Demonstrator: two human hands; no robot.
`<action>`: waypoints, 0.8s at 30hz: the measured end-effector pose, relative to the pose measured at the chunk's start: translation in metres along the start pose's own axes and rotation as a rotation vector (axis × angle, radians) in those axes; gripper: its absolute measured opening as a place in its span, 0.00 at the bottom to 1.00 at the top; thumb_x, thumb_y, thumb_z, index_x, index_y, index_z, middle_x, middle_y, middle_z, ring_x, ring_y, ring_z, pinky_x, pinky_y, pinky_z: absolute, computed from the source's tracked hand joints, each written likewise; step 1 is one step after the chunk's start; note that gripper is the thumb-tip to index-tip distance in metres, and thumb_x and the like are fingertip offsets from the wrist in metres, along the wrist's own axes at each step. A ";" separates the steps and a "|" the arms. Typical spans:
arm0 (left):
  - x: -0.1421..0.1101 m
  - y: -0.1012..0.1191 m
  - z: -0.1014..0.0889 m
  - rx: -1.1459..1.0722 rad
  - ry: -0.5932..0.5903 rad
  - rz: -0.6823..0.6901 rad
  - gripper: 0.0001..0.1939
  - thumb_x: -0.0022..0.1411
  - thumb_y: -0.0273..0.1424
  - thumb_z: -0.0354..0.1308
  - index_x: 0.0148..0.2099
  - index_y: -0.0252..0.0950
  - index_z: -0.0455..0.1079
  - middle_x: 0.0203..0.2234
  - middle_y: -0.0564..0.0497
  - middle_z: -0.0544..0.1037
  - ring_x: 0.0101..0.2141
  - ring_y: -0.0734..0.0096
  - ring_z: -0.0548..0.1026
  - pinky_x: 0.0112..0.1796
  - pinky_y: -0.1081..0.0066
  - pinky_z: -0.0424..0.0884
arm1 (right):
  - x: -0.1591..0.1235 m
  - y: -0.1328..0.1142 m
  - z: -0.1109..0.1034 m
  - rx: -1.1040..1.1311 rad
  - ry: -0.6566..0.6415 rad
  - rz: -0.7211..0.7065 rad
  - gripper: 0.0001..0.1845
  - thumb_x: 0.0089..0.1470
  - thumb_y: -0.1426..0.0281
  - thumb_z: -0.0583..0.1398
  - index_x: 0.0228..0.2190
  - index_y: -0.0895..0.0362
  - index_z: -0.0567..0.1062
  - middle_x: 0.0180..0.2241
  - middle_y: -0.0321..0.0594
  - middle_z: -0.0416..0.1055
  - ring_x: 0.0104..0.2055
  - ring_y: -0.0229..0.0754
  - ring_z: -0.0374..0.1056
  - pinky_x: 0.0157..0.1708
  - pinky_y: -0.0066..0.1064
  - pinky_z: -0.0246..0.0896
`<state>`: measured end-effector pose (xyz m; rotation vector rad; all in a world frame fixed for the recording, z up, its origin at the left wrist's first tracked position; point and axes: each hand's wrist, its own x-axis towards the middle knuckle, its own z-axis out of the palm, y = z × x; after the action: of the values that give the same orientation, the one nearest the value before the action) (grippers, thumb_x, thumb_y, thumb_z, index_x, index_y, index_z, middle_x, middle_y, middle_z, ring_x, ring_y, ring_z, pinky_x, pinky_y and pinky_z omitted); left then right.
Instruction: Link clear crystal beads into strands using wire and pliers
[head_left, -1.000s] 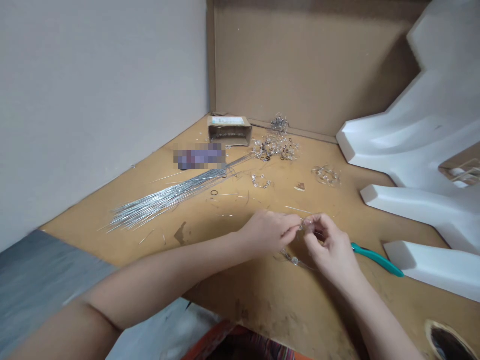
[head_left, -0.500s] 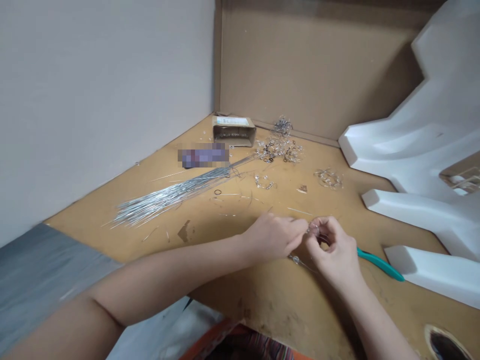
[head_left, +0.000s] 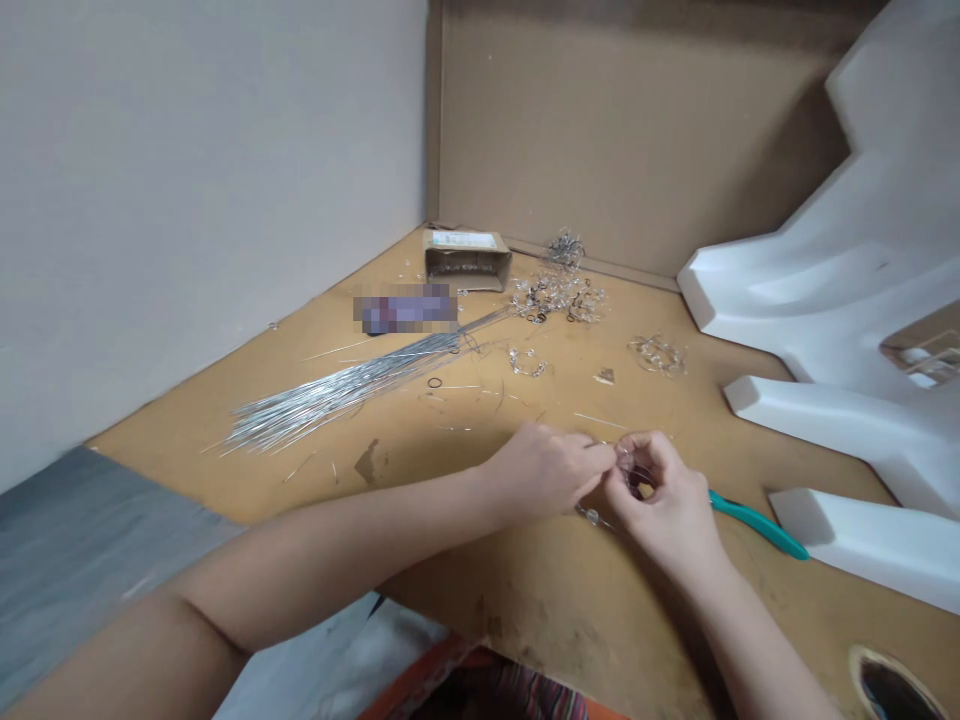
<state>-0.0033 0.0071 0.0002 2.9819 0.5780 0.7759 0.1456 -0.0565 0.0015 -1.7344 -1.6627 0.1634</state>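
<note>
Our left hand (head_left: pixel 551 472) and right hand (head_left: pixel 667 492) meet over the counter (head_left: pixel 525 590). Fingers on both are pinched closed on a thin wire piece (head_left: pixel 625 457), held between the tips (too small for us to make out its shape). Right thumb and forefinger curl into a ring. We see a beaded wire (head_left: pixel 593 518) just below the hands; can't tell if it joins the held piece. Teal handle (head_left: pixel 761 526) just beside our right hand. Wire bundle (head_left: pixel 345 395) well apart, left.
</note>
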 end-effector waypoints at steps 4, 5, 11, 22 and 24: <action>-0.001 0.000 0.000 0.023 -0.020 0.056 0.06 0.61 0.27 0.47 0.34 0.34 0.64 0.24 0.51 0.72 0.25 0.71 0.71 0.24 0.73 0.62 | -0.001 -0.002 0.000 -0.007 -0.010 -0.007 0.08 0.41 0.71 0.55 0.28 0.53 0.62 0.18 0.28 0.64 0.18 0.34 0.62 0.19 0.23 0.58; -0.002 0.001 0.000 0.027 -0.021 0.065 0.06 0.61 0.27 0.47 0.34 0.34 0.64 0.25 0.51 0.72 0.25 0.71 0.71 0.24 0.72 0.62 | -0.002 -0.003 0.000 -0.004 -0.022 -0.012 0.08 0.41 0.71 0.55 0.28 0.53 0.62 0.18 0.28 0.65 0.18 0.34 0.62 0.19 0.23 0.58; -0.002 0.004 0.001 0.043 -0.050 0.063 0.05 0.60 0.26 0.47 0.35 0.32 0.64 0.27 0.49 0.73 0.27 0.68 0.72 0.25 0.71 0.65 | -0.005 -0.002 0.000 -0.050 -0.006 -0.084 0.06 0.46 0.70 0.54 0.31 0.54 0.62 0.20 0.31 0.68 0.19 0.34 0.64 0.20 0.23 0.57; 0.001 0.003 -0.001 0.088 -0.047 0.114 0.09 0.61 0.25 0.46 0.40 0.30 0.66 0.27 0.49 0.72 0.27 0.70 0.71 0.25 0.71 0.64 | -0.002 0.002 -0.009 0.026 -0.071 0.002 0.04 0.50 0.68 0.53 0.31 0.54 0.65 0.20 0.32 0.69 0.19 0.34 0.62 0.21 0.24 0.56; 0.002 0.001 -0.001 0.050 -0.068 0.100 0.10 0.62 0.26 0.45 0.39 0.32 0.67 0.27 0.50 0.73 0.28 0.71 0.71 0.25 0.72 0.62 | 0.002 0.005 -0.013 0.152 -0.178 0.069 0.04 0.51 0.68 0.52 0.30 0.54 0.65 0.18 0.30 0.66 0.19 0.34 0.61 0.20 0.25 0.56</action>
<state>-0.0020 0.0066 0.0024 3.0897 0.4561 0.6713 0.1570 -0.0599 0.0092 -1.7032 -1.6691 0.4761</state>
